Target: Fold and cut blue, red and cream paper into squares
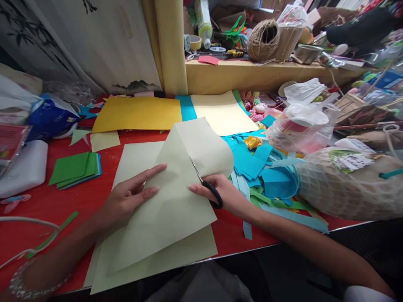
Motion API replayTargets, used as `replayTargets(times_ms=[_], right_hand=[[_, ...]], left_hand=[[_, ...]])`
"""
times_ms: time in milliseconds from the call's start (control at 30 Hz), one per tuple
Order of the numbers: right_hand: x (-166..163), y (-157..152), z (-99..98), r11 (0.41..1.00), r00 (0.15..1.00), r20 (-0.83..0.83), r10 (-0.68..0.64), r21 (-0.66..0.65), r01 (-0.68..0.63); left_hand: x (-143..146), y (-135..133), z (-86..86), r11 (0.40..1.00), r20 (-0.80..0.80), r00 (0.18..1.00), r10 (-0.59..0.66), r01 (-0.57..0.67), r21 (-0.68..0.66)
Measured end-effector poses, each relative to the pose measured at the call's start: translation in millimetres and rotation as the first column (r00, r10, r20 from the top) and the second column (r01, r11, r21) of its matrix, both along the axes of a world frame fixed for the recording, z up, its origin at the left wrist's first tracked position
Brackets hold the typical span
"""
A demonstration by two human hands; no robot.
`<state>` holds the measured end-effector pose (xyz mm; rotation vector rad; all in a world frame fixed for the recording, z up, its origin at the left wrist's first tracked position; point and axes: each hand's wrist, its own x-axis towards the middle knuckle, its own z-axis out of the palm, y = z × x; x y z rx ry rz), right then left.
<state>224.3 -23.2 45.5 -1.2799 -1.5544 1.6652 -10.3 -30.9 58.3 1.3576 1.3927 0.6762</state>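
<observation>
A large pale green paper sheet (171, 205) lies slanted over other pale green sheets (201, 247) at the front of the red table. My right hand (228, 193) grips scissors with black handles (213, 194), and their blades are in a slit in the upper sheet. To the right of the slit, the paper curls up in a rounded flap (208, 144). My left hand (127, 197) rests on the left part of the sheet, its forefinger and thumb stretched out and apart. Its other fingers are mostly hidden.
Yellow sheets (138, 114) and a cream sheet (220, 111) lie behind. Blue paper scraps (245, 161) and a netted bundle (346, 184) crowd the right. Green paper squares (74, 167) and a white cable (37, 220) are at left. A cluttered shelf (267, 71) stands at the back.
</observation>
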Motion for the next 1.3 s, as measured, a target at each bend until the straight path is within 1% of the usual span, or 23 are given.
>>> replayTargets(times_ms=[133, 233, 367, 567, 633, 700, 767, 800, 867, 933, 1000, 1067, 1133, 1200, 1300], right_hand=[[0, 0, 0.1, 1.0, 1.0, 0.001, -0.009, 0.005, 0.009], [0, 0, 0.4, 1.0, 1.0, -0.01, -0.022, -0.011, 0.022], [0, -1, 0.1, 0.999, 0.998, -0.045, -0.033, -0.041, 0.031], [0, 0, -0.1, 0.997, 0.994, -0.108, 0.011, -0.072, -0.019], [1, 2, 0.9, 0.995, 0.996, -0.083, 0.034, -0.088, -0.041], [2, 4, 2.0, 0.994, 0.997, 0.001, 0.071, -0.089, -0.071], [2, 5, 2.6, 0.992, 0.991, 0.079, 0.109, -0.07, -0.103], [2, 6, 2.5, 0.991, 0.988, 0.091, 0.123, -0.067, -0.117], [3, 7, 1.6, 0.989, 0.99, 0.057, 0.13, -0.085, -0.125], [3, 8, 0.2, 0.986, 0.991, -0.001, 0.131, -0.104, -0.13], [4, 8, -0.9, 0.985, 0.988, -0.037, 0.153, -0.076, -0.155], [5, 8, -1.4, 0.982, 0.981, -0.039, 0.188, -0.027, -0.189], [7, 8, -1.6, 0.979, 0.979, -0.016, 0.203, 0.001, -0.203], [7, 8, -2.2, 0.982, 0.982, 0.011, 0.187, 0.02, -0.187], [7, 7, -4.5, 0.992, 0.994, 0.006, 0.113, 0.062, -0.113]], left_hand=[[-1, 1, -1.6, 1.0, -0.038, 0.999, -0.001, 0.002, 0.03], [-2, 0, -1.5, 1.0, -0.039, 0.999, 0.003, -0.003, 0.015], [-2, 0, -1.2, 1.0, -0.014, 1.0, -0.005, 0.005, -0.012], [-1, 0, 0.5, 0.997, 0.06, 0.998, 0.017, -0.012, -0.081], [1, -1, 3.9, 0.992, 0.109, 0.993, 0.054, -0.04, -0.122], [2, -1, 8.2, 0.988, 0.163, 0.981, 0.106, -0.085, -0.129], [3, 0, 11.1, 0.985, 0.19, 0.969, 0.16, -0.144, -0.094], [2, 1, 11.3, 0.982, 0.184, 0.965, 0.185, -0.177, -0.063], [-1, 5, 8.3, 0.975, 0.143, 0.965, 0.221, -0.223, -0.005], [-6, 11, 2.1, 0.972, 0.107, 0.967, 0.232, -0.235, 0.014], [-11, 17, -3.8, 0.979, 0.075, 0.976, 0.204, -0.203, -0.033], [-14, 22, -6.2, 0.98, 0.075, 0.985, 0.154, -0.143, -0.136], [-16, 25, -4.2, 0.967, 0.094, 0.988, 0.12, -0.095, -0.238], [-19, 27, 0.2, 0.952, 0.108, 0.986, 0.125, -0.089, -0.291], [-26, 28, 5.7, 0.948, 0.058, 0.992, 0.111, -0.088, -0.306]])
